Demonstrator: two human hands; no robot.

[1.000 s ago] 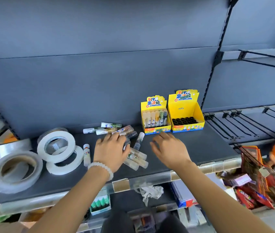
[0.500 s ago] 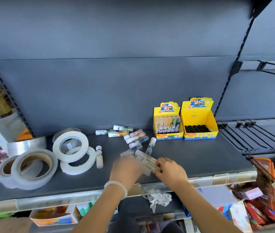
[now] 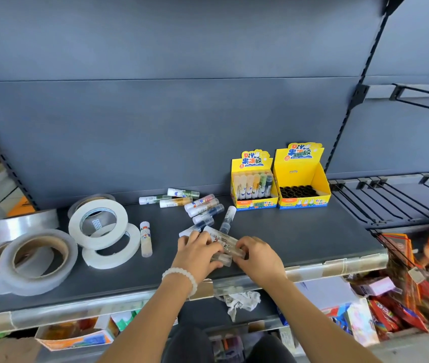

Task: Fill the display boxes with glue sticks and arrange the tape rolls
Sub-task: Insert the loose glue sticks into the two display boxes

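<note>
Clear plastic glue sticks [image 3: 224,243], cylindrical, gripped by curled fingers of left hand [image 3: 197,254] and right hand [image 3: 258,258]; matte grey shelf [image 3: 300,237]

Near the front edge of the shelf [image 3: 300,239], the left hand [image 3: 197,254] and right hand [image 3: 256,256] clasp a few glue sticks [image 3: 222,242] between them. Behind the hands lie loose sticks [image 3: 203,205]; further back stand two yellow display boxes [image 3: 301,184]. Left of the hands sit tape rolls [image 3: 98,222].

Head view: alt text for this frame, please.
Both hands, left and right, gather a few glue sticks on a dark shelf. Behind stand two yellow display boxes, one filled, one empty; tape rolls lie at left.
</note>
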